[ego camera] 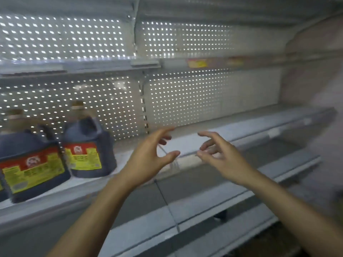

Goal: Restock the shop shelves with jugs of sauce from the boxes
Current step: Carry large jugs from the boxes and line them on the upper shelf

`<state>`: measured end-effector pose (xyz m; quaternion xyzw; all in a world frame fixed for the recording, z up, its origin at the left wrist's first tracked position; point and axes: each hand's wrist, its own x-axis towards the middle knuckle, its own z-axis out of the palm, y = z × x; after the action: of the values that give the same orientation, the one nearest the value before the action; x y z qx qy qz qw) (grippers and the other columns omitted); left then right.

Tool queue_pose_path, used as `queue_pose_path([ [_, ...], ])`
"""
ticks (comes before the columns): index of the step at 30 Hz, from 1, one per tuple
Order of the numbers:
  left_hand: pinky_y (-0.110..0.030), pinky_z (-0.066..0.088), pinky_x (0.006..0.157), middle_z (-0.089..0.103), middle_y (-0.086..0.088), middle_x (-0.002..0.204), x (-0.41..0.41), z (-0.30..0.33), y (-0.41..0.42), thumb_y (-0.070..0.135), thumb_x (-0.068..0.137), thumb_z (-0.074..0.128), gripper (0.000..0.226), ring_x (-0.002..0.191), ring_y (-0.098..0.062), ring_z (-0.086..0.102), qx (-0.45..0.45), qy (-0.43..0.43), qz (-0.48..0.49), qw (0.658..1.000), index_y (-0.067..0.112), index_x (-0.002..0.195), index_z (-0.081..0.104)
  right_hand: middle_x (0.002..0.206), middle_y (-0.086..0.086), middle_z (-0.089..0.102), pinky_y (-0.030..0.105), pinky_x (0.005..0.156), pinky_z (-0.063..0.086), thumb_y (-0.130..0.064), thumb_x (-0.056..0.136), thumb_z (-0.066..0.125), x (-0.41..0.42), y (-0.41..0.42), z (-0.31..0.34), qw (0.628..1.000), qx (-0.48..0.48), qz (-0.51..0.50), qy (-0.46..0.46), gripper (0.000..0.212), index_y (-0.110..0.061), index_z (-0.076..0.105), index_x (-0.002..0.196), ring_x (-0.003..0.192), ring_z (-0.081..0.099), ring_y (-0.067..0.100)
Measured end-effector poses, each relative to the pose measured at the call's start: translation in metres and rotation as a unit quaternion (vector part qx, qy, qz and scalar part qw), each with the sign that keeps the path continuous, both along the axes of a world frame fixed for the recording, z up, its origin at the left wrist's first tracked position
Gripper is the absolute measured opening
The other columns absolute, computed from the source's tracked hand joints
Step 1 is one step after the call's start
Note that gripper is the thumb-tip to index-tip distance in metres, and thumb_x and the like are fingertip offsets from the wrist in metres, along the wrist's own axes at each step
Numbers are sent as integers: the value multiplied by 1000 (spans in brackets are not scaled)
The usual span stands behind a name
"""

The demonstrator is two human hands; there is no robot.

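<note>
Two dark jugs of sauce with red and yellow labels stand on the middle shelf point(241, 127) at the left: one jug point(87, 143) further in, and a nearer jug point(31, 160) at the left edge. My left hand point(150, 154) and my right hand point(220, 156) hover side by side in front of the shelf's bare stretch, to the right of the jugs. Both hands are empty, with fingers loosely spread and slightly bent. Neither hand touches a jug or the shelf. No box is in view.
Grey metal shelving with a perforated back panel point(185, 101) fills the view. An upper shelf point(111, 63) carries yellow price tags point(197, 63) on its edge. Lower shelves point(204, 199) run beneath my arms. A pale wall point(319, 71) closes the right end.
</note>
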<state>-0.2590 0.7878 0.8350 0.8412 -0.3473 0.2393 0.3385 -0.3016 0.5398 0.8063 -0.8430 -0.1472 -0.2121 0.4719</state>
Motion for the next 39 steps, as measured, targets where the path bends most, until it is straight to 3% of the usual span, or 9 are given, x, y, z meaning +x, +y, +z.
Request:
queue_pose_path([
  [7, -37, 52, 95, 65, 11, 120, -24, -49, -185, 41, 88, 75, 58, 107, -3, 62, 56, 57, -146, 986, 40, 141, 49, 111, -7, 62, 43, 88, 58, -44, 98, 64, -120, -175, -45, 983, -10, -174, 51, 38, -43, 54, 135, 95, 66, 16],
  [13, -31, 50, 91, 61, 7, 126, -44, -103, -316, 44, 92, 70, 60, 109, -10, 60, 127, 98, -251, 955, 35, 146, 45, 110, -8, 65, 28, 82, 52, -40, 100, 63, -197, -274, -93, 948, -11, -305, 93, 38, -34, 55, 137, 95, 66, 13],
  [18, -20, 47, 82, 61, 5, 119, -40, -154, -410, 38, 91, 73, 59, 102, -11, 61, 180, 129, -327, 919, 29, 144, 49, 113, -4, 65, 33, 85, 57, -41, 101, 61, -221, -334, -151, 919, -10, -369, 141, 33, -33, 57, 132, 98, 67, 13],
  [20, -20, 48, 81, 61, 5, 117, -30, -180, -446, 36, 91, 74, 60, 99, -11, 61, 201, 146, -352, 902, 28, 145, 49, 106, -6, 66, 35, 81, 57, -40, 100, 63, -216, -356, -177, 904, -8, -396, 160, 31, -31, 59, 129, 88, 66, 6],
  [23, -26, 53, 84, 63, 4, 115, -7, -226, -503, 36, 91, 73, 59, 98, -12, 61, 236, 185, -390, 871, 30, 143, 48, 99, -16, 61, 13, 70, 43, -36, 102, 60, -196, -386, -217, 881, 6, -424, 210, 30, -27, 59, 131, 77, 58, -6],
  [26, -33, 57, 89, 64, 5, 116, 28, -274, -560, 37, 90, 74, 57, 102, -13, 63, 257, 214, -422, 843, 32, 141, 49, 99, -20, 57, 7, 68, 40, -37, 103, 59, -163, -415, -260, 861, 31, -438, 256, 32, -26, 57, 133, 83, 56, -8],
  [30, -27, 52, 92, 60, 6, 121, 79, -334, -617, 31, 92, 73, 64, 108, -8, 58, 303, 254, -441, 806, 25, 149, 44, 105, -14, 62, 10, 75, 43, -32, 102, 61, -107, -450, -328, 842, 94, -440, 298, 30, -23, 58, 131, 88, 58, -13],
  [35, -34, 53, 97, 61, 4, 127, 141, -419, -657, 30, 92, 73, 65, 114, -11, 58, 339, 305, -414, 788, 29, 150, 43, 93, -9, 64, 29, 75, 50, -31, 103, 60, -43, -477, -421, 820, 138, -434, 348, 12, -30, 53, 113, 85, 64, 9],
  [39, -20, 48, 91, 59, 13, 117, 181, -501, -663, 25, 93, 72, 60, 100, 4, 57, 352, 361, -378, 777, 29, 147, 46, 100, -6, 65, 28, 78, 52, -28, 103, 60, 0, -487, -508, 803, 175, -430, 374, 28, -24, 58, 130, 90, 65, 11],
])
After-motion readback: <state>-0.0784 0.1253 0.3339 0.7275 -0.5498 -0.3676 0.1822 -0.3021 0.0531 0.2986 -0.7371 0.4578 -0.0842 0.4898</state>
